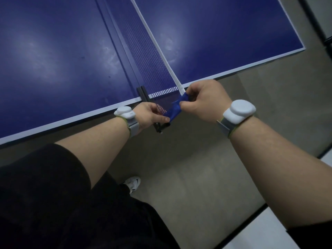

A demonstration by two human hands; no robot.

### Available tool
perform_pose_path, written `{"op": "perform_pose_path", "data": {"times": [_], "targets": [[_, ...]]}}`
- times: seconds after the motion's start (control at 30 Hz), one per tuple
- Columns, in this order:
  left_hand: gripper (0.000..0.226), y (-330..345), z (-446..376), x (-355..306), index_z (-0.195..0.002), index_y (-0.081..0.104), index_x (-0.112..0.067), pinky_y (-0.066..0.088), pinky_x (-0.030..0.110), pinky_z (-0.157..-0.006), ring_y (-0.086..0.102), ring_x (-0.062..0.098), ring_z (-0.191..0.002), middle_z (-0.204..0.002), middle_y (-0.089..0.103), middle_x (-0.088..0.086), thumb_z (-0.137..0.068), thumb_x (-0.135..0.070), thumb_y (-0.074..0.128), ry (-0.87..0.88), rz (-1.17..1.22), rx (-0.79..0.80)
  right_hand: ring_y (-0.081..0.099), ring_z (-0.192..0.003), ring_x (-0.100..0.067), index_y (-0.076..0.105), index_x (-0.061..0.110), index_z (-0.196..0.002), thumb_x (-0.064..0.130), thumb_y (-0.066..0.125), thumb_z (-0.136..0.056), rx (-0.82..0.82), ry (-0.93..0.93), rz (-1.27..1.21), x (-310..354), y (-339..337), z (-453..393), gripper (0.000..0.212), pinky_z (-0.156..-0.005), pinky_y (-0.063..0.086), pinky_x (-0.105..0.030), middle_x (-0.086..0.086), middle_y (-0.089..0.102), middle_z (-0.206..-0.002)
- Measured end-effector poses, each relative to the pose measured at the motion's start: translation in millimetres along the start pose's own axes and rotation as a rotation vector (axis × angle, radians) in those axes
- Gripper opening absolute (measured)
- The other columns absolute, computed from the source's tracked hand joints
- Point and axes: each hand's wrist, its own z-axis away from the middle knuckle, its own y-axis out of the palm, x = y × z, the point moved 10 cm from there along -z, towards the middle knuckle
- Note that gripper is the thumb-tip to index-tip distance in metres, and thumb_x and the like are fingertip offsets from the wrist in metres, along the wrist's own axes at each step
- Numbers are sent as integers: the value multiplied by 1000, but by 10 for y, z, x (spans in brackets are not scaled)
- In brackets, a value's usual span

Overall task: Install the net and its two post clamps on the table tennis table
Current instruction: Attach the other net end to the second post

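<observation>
Head view: both forearms reach forward and down over the near edge of the blue table (53,51), each wrist wearing a white band device. The left hand (147,115) sits just past the table edge, thumb pointing right, fingers curled closed around the lower part of the net's blue end sleeve (175,109) and the black post clamp (159,126) beneath it. The right hand (206,99) is higher and to the right, knuckles up, fingers pinched tight on the sleeve's upper end beside the white top tape (159,51). The net (143,56) stretches away across the table along its centre gap. A second black bracket piece (142,93) grips the table edge just left of the hands
</observation>
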Motion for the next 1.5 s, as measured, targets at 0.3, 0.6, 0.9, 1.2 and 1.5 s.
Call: {"op": "perform_pose_path", "data": {"times": [0.3, 0.6, 0.9, 1.2, 1.5], "targets": [[23, 64, -52, -12, -88, 81, -18, 60, 44, -89, 74, 21, -90, -89, 80, 0, -71, -28, 93, -23, -131, 43, 49, -50, -5, 71, 16, -71, 26, 81, -75, 27, 25, 13, -48, 18, -13, 15, -49, 38, -13, 6, 61, -58], [23, -9, -36, 95, -88, 82, -15, 56, 47, -92, 73, 27, -94, -95, 80, 7, -70, -24, 94, -23, -156, 72, 50, -51, -7, 63, 21, -63, 27, 79, -73, 86, -24, 46, 55, 206, -71, 20, -53, 38, -22, 5, 60, -57], [22, 33, -105, 21, -85, 82, -18, 58, 50, -95, 75, 27, -94, -90, 81, 4, -70, -27, 94, 7, -119, 76, 50, -56, -12, 73, 12, -73, 23, 81, -75, 56, -11, -4, 17, 44, -69, 14, -54, 42, -24, -8, 70, -68], [30, 81, -187, 107, -94, 82, -22, 55, 52, -99, 73, 24, -100, -97, 80, 1, -69, -35, 93, -34, -160, 150, 53, -56, -13, 70, 17, -71, 28, 80, -74, 90, -23, 45, 21, 200, -110, 15, -55, 41, -23, 1, 66, -63], [33, 133, -175, 319, -111, 72, 4, 47, 34, -75, 66, 26, -93, -107, 74, 22, -87, -16, 78, -54, 83, 203, 59, -62, -18, 67, 19, -70, 28, 80, -75, 129, -14, 78, 26, 357, -115, 16, -60, 45, -26, 2, 67, -66]]}}
